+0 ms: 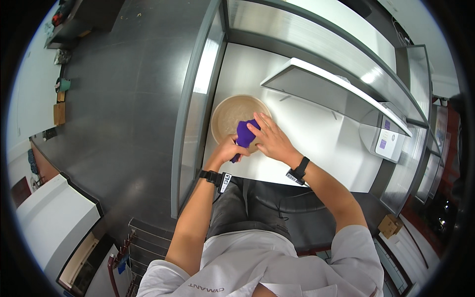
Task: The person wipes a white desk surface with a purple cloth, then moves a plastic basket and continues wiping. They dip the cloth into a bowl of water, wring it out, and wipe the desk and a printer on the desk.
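A purple cloth is bunched up over the near right part of a round beige basin. The basin seems to hold clear water, with ripples showing inside. My left hand is closed around the cloth at the basin's near rim, and a dark purple end pokes out below the fist. Spread fingers of my right hand lie along the cloth's right side, the fingertips at its upper edge. Whether the right thumb presses on the cloth is hard to see.
The basin stands on a white desk with grey-framed partitions at its left and back. A raised white shelf crosses the back right. Below it sits a white and clear plastic container. A black chair is at the front edge.
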Demonstrator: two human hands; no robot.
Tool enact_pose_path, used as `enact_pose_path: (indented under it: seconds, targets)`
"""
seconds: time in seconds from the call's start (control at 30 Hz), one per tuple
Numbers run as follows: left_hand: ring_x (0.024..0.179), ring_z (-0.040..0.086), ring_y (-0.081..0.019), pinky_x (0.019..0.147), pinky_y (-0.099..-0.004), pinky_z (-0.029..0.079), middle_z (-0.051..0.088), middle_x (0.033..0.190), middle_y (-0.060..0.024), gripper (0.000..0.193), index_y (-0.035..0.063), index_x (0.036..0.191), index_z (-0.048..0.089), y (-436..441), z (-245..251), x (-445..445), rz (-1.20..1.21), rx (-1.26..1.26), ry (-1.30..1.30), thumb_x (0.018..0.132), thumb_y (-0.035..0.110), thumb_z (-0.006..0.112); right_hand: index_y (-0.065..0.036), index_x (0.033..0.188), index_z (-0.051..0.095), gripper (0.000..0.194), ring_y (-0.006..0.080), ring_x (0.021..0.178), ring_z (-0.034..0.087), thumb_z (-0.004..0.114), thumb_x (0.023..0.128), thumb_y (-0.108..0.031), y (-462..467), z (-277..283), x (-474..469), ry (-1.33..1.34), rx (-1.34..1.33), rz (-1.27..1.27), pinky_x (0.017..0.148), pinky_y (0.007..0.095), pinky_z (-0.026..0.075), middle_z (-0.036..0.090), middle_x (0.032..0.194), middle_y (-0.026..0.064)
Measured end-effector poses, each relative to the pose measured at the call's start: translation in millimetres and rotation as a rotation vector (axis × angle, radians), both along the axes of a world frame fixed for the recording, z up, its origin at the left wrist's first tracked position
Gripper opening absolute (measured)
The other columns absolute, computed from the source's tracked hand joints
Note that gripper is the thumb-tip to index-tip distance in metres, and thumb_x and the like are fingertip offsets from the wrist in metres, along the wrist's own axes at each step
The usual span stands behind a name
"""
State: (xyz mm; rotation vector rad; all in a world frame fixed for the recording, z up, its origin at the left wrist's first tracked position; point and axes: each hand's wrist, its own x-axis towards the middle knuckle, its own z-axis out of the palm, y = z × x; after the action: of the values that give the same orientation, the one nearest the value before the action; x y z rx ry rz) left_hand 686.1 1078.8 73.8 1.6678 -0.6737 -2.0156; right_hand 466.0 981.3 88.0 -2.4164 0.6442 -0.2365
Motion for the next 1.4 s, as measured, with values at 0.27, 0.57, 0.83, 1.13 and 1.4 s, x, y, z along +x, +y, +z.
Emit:
enact_pose_path:
  seconds: [0.27,0.57,0.83,1.13,1.4]
  targets:
    - [0.049,0.050,-0.0104,0.048,-0.0286,0.037,0.055,0.062,0.0004,0.023,0.0075,0.088,0.065,1.8,0.6,-14.7,-0.098,0.219,0.486,0.079,0.009,0.087,-0.021,0.128,0.067,0.044,0.0204,0.125,0.066,0.079,0.086,-0.018,-35.3,-6.9,24.0,-0.116,-0.346,0.464,0.099,0.0469,0.058,0.066,0.143,-0.0013]
    - [0.076,0.076,-0.0356,0.068,-0.0445,0.058,0.076,0.083,-0.0217,0.022,0.0028,0.092,0.080,-13.6,-12.5,-13.4,-0.276,-0.127,-0.523,0.082,0.023,0.076,-0.009,0.090,0.074,0.024,0.0337,0.075,0.074,0.083,0.070,-0.020,-25.5,-16.8,49.4,0.320,-0.012,0.283,0.066,0.0449,0.059,0.075,0.083,0.0105]
    - [0.080,0.075,-0.0360,0.068,-0.0504,0.058,0.078,0.083,-0.0103,0.011,0.0165,0.089,0.079,-17.2,-30.6,-23.4,-0.269,-0.435,-0.964,0.083,0.025,0.079,-0.003,0.068,0.068,0.008,0.0292,0.055,0.063,0.072,0.071,-0.010,-30.8,-46.8,52.1,0.414,0.799,-0.127,0.054,0.0411,0.049,0.069,0.066,0.0138]
    - [0.069,0.072,-0.0341,0.058,-0.0454,0.055,0.073,0.079,-0.0067,0.016,0.0148,0.083,0.067,-4.8,-46.0,-18.2,-0.102,-0.821,-1.137,0.075,0.016,0.081,-0.006,0.082,0.069,0.012,0.0139,0.051,0.050,0.076,0.072,-0.005,-37.3,-54.8,41.3,0.299,1.480,-0.234,0.047,0.0305,0.036,0.057,0.062,-0.0009]
    - [0.090,0.076,-0.0404,0.077,-0.0470,0.059,0.079,0.100,-0.0175,0.032,0.0081,0.110,0.074,18.6,-18.1,-25.2,-0.044,-0.370,-0.735,0.080,0.018,0.083,-0.009,0.121,0.070,0.049,0.0443,0.109,0.069,0.081,0.074,-0.006,18.4,-28.8,35.7,-0.008,0.420,-0.268,0.094,0.0492,0.055,0.074,0.116,0.0149]
